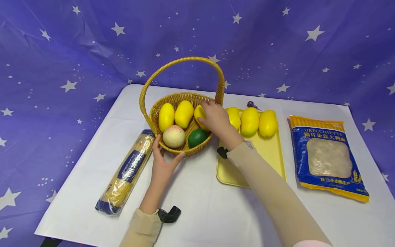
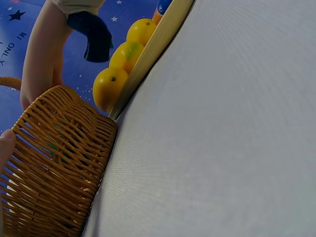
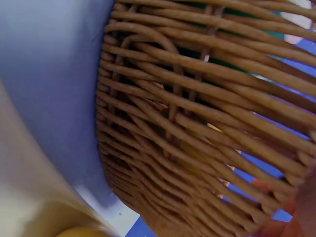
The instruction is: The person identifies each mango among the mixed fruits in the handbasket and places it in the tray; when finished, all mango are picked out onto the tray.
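Backdrop: purple-blue fabric printed with white stars and dots [image 1: 262,44], loosely creased, rising behind the white-covered bench [image 1: 200,212]. Left side of bench: long, clear plastic packet of pale-yellow strand pasta with dark-blue ends and label [image 1: 126,173], lying aslant, film glossy. Right side: flat blue bag with orange-yellow ends [image 1: 329,157], printed "ORECCHIETTE", pale contents behind a clear window. Near far edge: small dark-purple wrapped piece [image 1: 251,104], detail too small to read.
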Demonstrator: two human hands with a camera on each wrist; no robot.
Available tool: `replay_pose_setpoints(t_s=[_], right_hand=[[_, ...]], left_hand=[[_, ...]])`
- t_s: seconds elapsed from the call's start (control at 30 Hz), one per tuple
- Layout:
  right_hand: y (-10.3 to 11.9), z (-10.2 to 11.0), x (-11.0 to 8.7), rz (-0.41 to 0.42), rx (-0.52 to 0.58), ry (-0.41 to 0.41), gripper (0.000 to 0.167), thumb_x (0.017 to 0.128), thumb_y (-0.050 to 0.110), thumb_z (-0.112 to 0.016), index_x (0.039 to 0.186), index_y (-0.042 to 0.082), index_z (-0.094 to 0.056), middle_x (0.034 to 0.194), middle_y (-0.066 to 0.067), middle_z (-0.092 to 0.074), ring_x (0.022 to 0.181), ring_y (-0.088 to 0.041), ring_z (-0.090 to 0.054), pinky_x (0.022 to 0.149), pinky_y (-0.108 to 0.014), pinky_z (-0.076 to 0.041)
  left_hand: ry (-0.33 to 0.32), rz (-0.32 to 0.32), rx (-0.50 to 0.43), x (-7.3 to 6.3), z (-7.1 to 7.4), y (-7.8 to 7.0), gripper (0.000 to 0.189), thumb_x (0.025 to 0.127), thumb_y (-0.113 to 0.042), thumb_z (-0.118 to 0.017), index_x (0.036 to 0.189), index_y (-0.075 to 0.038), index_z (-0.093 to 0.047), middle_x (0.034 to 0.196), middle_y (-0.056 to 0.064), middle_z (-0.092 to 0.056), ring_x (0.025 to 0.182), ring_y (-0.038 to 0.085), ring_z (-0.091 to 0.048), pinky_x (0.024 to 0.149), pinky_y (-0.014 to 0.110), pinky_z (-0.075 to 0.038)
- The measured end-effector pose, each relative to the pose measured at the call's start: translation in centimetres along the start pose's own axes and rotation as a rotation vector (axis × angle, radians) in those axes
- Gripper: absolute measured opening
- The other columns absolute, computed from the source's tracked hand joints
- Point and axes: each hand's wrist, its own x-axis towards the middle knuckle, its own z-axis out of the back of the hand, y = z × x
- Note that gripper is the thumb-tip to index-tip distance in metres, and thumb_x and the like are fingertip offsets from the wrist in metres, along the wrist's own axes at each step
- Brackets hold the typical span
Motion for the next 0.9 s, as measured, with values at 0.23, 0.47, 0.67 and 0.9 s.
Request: replay_pose_setpoints(t_s=[0.23,0.47,0.67,0.9], right_hand=[[0.3,-1.1,1.2,-0.036,-0.066,0.061,0.065,0.090,0.040,-0.066,0.145,0.015,-0.043,0.136,-0.018,-0.047,0.107,-0.040,-0.056,0.082,-0.050,-0.052],[0.3,-1.6,1.9,-0.055,-0.087,0.086,0.067,0.090,0.044,-0.065,0.146,0.017,-0.042,0.135,-0.019,-0.046,0.092,-0.038,-0.060,0.075,-0.048,-0.054],[0.3,-1.7,2.0,-0.055,-0.103,0.084,0.066,0.089,0.046,-0.065,0.144,0.017,-0.044,0.133,-0.019,-0.047,0.081,-0.035,-0.061,0.068,-0.047,-0.054],[0.2,-2.1,1.7,-0.032,-0.066,0.007,0.063,0.087,0.045,-0.066,0.141,0.017,-0.049,0.125,-0.019,-0.051,0.081,-0.034,-0.059,0.066,-0.047,-0.053]], left_hand=[[-0.002,0.002,0.005,0.0,0.0,0.0,0.098,0.084,-0.019,-0.077,0.154,-0.010,-0.008,0.155,0.022,-0.014,0.137,0.038,-0.029,0.113,0.047,-0.024],[-0.002,-0.005,0.013,0.0,0.0,-0.2,0.098,0.084,-0.019,-0.076,0.154,-0.010,-0.008,0.155,0.021,-0.014,0.136,0.037,-0.029,0.113,0.046,-0.024],[0.001,-0.007,0.015,-0.1,0.1,-0.4,0.097,0.085,-0.018,-0.076,0.153,-0.010,-0.008,0.155,0.021,-0.013,0.136,0.038,-0.030,0.114,0.046,-0.024],[0.007,0.011,0.016,-0.2,0.2,-0.5,0.097,0.085,-0.020,-0.076,0.154,-0.011,-0.008,0.155,0.022,-0.013,0.135,0.039,-0.031,0.113,0.047,-0.024]])
